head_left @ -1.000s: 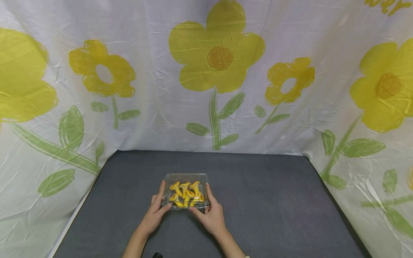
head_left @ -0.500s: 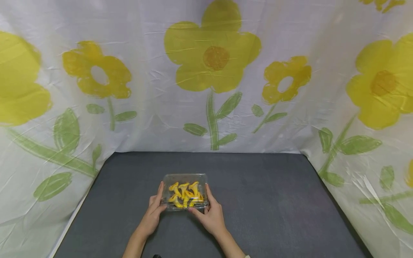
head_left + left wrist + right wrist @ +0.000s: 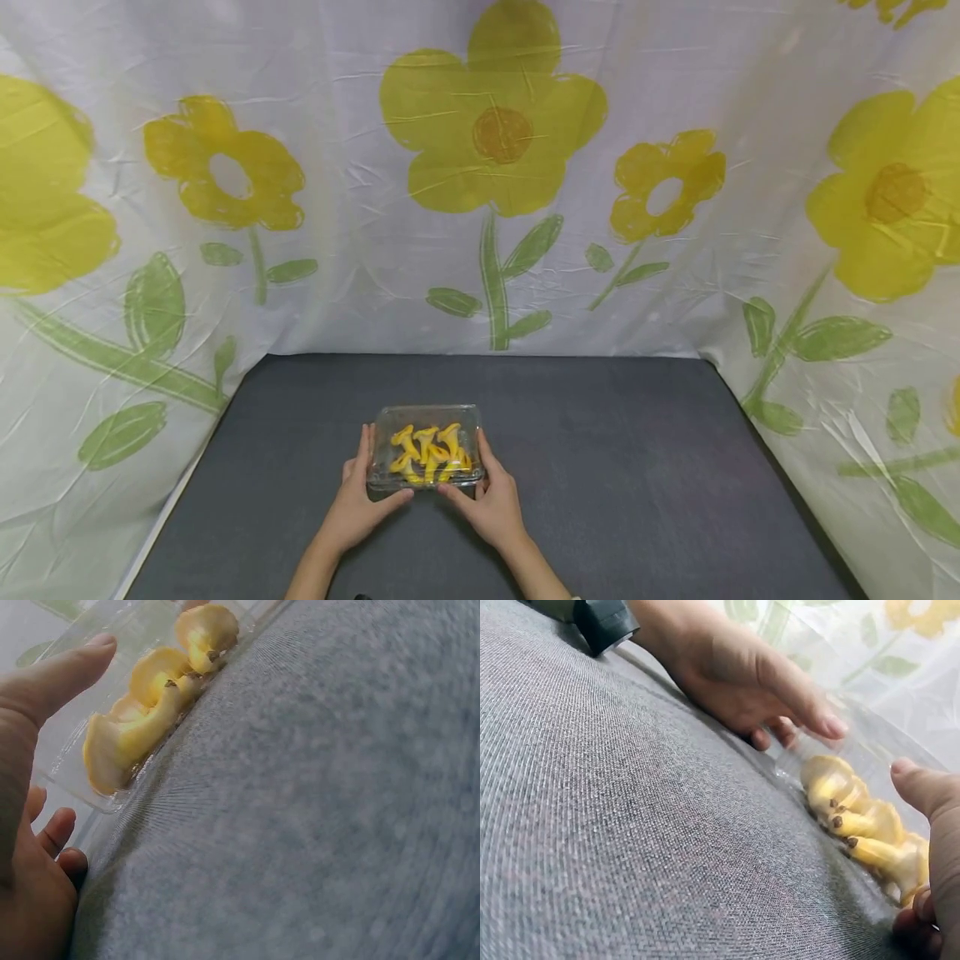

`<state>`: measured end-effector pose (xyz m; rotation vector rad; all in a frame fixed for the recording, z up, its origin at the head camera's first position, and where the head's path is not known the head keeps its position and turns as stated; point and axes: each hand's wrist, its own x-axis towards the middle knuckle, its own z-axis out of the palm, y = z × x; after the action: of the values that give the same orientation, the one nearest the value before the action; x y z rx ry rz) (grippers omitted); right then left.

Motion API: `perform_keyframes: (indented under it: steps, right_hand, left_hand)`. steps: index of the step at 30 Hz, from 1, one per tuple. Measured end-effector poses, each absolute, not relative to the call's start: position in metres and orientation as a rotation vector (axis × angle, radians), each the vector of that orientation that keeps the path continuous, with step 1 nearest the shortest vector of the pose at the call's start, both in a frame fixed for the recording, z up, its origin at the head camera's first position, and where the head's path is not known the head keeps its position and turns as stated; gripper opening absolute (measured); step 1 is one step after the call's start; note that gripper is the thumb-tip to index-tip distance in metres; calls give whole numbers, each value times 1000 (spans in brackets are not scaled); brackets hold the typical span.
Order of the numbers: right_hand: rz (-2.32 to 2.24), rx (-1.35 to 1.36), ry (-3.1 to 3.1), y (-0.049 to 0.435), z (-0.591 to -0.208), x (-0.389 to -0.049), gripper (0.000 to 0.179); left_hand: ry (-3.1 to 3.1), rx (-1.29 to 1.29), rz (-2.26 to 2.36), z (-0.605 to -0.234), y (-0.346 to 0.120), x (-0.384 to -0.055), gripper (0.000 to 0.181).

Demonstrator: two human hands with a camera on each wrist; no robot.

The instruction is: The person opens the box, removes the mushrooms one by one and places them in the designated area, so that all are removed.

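A clear plastic clamshell box lies on the dark cloth, just left of centre in the head view. Several yellow mushrooms with trumpet-shaped caps show through it. My left hand holds its left side, the fingers running along the wall and the thumb reaching across the near edge. On the opposite side my right hand grips the box, thumb at the near edge. The right wrist view shows both thumbs by the lid and the right fingertips low at the side. Dark stem ends of the mushrooms face the near wall.
Dark grey cloth covers the table around the box. A white curtain printed with yellow flowers hangs behind and along both sides. A black device sits at the left wrist.
My left thumb has slid to the right along the near edge, and the left fingers have shifted slightly left. The box has shifted slightly left. My right hand keeps its place.
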<state>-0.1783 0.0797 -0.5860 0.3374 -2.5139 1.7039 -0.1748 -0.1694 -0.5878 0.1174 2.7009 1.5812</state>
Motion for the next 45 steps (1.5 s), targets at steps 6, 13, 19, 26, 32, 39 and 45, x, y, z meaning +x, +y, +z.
perform_keyframes:
  steps: [6, 13, 19, 26, 32, 39, 45]
  right_hand:
    - [1664, 367, -2508, 80, -586, -178, 104]
    - [1548, 390, -2427, 83, -586, -178, 93]
    - [1424, 456, -2244, 85, -585, -184, 68]
    - [1312, 497, -1969, 89, -582, -200, 34]
    - [1245, 464, -1938, 92, -576, -215, 28]
    - [1204, 477, -1965, 97, -565, -236, 22]
    - [1187, 468, -1988, 96, -554, -252, 14]
  left_hand:
    - [2685, 104, 1653, -589, -168, -177, 131]
    - [2667, 86, 1639, -585, -169, -175, 126]
    - [2676, 82, 1621, -585, -169, -174, 124]
    - [2716, 58, 1559, -586, -167, -173, 122]
    - [2727, 29, 1525, -584, -166, -171, 120]
    - [2721, 8, 1534, -581, -165, -171, 121]
    - [2721, -9, 1539, -584, -166, -172, 121]
